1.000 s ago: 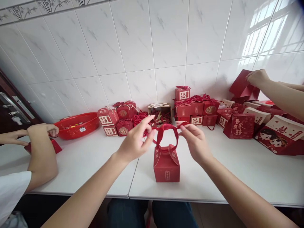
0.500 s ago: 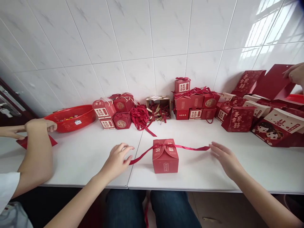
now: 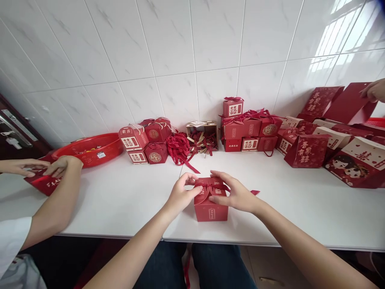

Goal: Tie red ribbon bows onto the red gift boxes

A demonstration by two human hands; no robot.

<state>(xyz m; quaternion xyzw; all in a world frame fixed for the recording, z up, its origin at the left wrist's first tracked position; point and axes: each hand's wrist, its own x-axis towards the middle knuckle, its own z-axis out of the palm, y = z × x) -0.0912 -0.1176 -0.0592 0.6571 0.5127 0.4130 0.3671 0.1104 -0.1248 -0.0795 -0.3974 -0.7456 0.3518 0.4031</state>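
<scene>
A red gift box (image 3: pixel 212 212) stands upright on the white table, with curved flaps folded shut on top. A red ribbon (image 3: pixel 208 186) is knotted across the flaps, and one tail reaches the table at the right. At the box's upper left is my left hand (image 3: pixel 180 194), its thumb at the flap near the knot and its fingers apart and curved behind. My right hand (image 3: pixel 237 196) spreads over the upper right, thumb on the front flap and fingers towards the back. The ribbon's left tail is hidden.
A co-worker's hands (image 3: pixel 58 166) hold a red box at the left, beside a red basket (image 3: pixel 105 156). Red boxes (image 3: pixel 156 152), a ribbon bundle (image 3: pixel 178 147), an open carton (image 3: pixel 217 138) and more boxes (image 3: pixel 309 152) line the wall. Another hand (image 3: pixel 374 90) is far right.
Both my hands have moved inward from the ribbon's ends to the top of the box. The right tail has dropped to the table. The left co-worker's red box has turned to show its lettering.
</scene>
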